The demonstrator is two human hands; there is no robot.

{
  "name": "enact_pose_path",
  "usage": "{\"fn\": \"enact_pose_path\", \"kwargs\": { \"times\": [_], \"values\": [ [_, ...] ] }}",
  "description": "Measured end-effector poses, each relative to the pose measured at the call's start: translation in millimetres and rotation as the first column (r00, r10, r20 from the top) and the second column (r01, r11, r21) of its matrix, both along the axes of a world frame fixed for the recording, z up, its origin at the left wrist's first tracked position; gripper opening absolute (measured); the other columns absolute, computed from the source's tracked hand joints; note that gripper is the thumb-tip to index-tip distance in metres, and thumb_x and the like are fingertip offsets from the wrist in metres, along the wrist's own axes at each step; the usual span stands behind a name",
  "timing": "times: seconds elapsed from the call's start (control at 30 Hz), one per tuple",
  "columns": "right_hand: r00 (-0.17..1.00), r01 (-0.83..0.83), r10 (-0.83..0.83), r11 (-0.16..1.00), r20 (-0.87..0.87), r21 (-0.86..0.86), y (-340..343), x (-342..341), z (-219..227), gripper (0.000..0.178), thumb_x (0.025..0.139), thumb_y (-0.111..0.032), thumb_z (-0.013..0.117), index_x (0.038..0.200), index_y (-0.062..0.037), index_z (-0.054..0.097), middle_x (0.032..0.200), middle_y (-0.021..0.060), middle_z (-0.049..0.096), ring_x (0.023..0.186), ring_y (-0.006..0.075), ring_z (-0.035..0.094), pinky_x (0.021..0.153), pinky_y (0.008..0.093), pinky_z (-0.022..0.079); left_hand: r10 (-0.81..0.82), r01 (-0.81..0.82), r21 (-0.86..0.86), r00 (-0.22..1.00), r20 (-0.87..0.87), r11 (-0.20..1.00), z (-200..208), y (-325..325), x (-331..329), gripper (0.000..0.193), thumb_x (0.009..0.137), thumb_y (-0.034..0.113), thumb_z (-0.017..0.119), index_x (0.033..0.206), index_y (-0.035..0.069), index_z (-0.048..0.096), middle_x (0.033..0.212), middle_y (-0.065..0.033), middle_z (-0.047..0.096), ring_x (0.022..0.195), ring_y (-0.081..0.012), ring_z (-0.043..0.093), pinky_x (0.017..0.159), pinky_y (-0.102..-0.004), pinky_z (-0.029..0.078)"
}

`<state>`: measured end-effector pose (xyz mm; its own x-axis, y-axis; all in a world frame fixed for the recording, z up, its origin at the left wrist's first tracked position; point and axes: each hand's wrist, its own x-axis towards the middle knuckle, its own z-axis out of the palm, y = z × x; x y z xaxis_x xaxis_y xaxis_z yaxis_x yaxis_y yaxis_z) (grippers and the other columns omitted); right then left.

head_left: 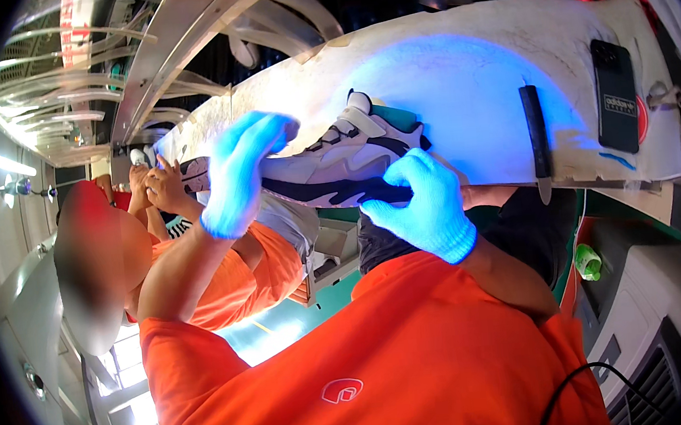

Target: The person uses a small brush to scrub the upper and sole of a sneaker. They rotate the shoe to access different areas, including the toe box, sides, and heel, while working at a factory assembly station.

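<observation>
A grey-and-white sneaker with black trim [336, 163] lies on its side above the near edge of the pale worktable [454, 28], its sole edge turned toward me. My left hand [244, 172], in a knit glove lit blue, wraps the toe end; its fingertips are partly blurred. My right hand [429, 209], gloved alike, grips the heel end of the sole between thumb and fingers. Teal lining shows at the shoe's collar. To the right of the sneaker, a knife with a long black handle [535, 131] rests on the table, its blade tip jutting past the near edge.
A dark phone [615, 95] lies at the table's right end by a small blue strip [617, 160]. On my left, a co-worker in orange [236, 274] handles another shoe [194, 173]. A metal rack with curved bars [164, 50] runs along the far left side.
</observation>
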<state>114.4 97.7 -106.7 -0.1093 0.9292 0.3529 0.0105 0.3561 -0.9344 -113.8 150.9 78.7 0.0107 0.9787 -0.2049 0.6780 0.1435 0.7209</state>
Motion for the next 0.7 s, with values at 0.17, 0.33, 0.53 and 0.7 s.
{"fn": "enact_pose_path", "kwargs": {
  "times": [0.17, 0.33, 0.53, 0.7],
  "values": [
    [0.99, -0.024, 0.013, 0.997, 0.142, 0.071, 3, -6, 5, 0.044, 0.072, -0.021, 0.101, 0.097, -0.0095, 0.067, 0.095, 0.0093, 0.066, 0.083, 0.0307, 0.07, 0.07, 0.0448, 0.057, 0.199, -0.035, -0.627, 0.961, 0.194, 0.778, -21, 22, -34, 0.064, 0.103, 0.039, 0.072, 0.151, -0.002, 0.069, 0.131, -0.0125, 0.077, 0.121, -0.0192, 0.07, 0.109, -0.0334, 0.054],
    [0.989, -0.017, -0.002, 0.992, 0.146, 0.125, 3, -8, 4, 0.047, 0.071, -0.021, 0.103, 0.097, -0.008, 0.066, 0.092, 0.0105, 0.066, 0.079, 0.0329, 0.068, 0.067, 0.0458, 0.055, -0.516, 0.426, -0.582, 0.856, 0.012, 0.693, -6, 32, -33, 0.123, 0.075, 0.056, 0.097, 0.17, -0.002, 0.044, 0.152, -0.0238, 0.068, 0.137, -0.0311, 0.068, 0.116, -0.041, 0.053],
    [0.99, -0.032, 0.013, 0.991, 0.144, 0.131, 1, -5, 2, 0.046, 0.072, -0.018, 0.102, 0.097, -0.0082, 0.066, 0.092, 0.0103, 0.064, 0.078, 0.0325, 0.067, 0.066, 0.0448, 0.054, -0.71, 0.551, -0.508, 0.679, -0.188, 0.662, -3, 24, -22, 0.135, 0.064, 0.046, 0.105, 0.172, 0.0, 0.038, 0.151, -0.0291, 0.067, 0.138, -0.0413, 0.069, 0.116, -0.0453, 0.054],
    [0.993, -0.032, 0.015, 0.988, 0.115, 0.149, 3, -4, 0, 0.046, 0.072, -0.018, 0.102, 0.097, -0.0086, 0.065, 0.09, 0.0105, 0.063, 0.078, 0.0323, 0.067, 0.065, 0.0442, 0.053, -0.688, 0.528, -0.483, 0.681, -0.25, 0.698, 2, 24, -9, 0.132, 0.062, 0.042, 0.104, 0.17, -0.001, 0.041, 0.149, -0.0284, 0.069, 0.133, -0.0389, 0.072, 0.113, -0.044, 0.057]
  ]
}}
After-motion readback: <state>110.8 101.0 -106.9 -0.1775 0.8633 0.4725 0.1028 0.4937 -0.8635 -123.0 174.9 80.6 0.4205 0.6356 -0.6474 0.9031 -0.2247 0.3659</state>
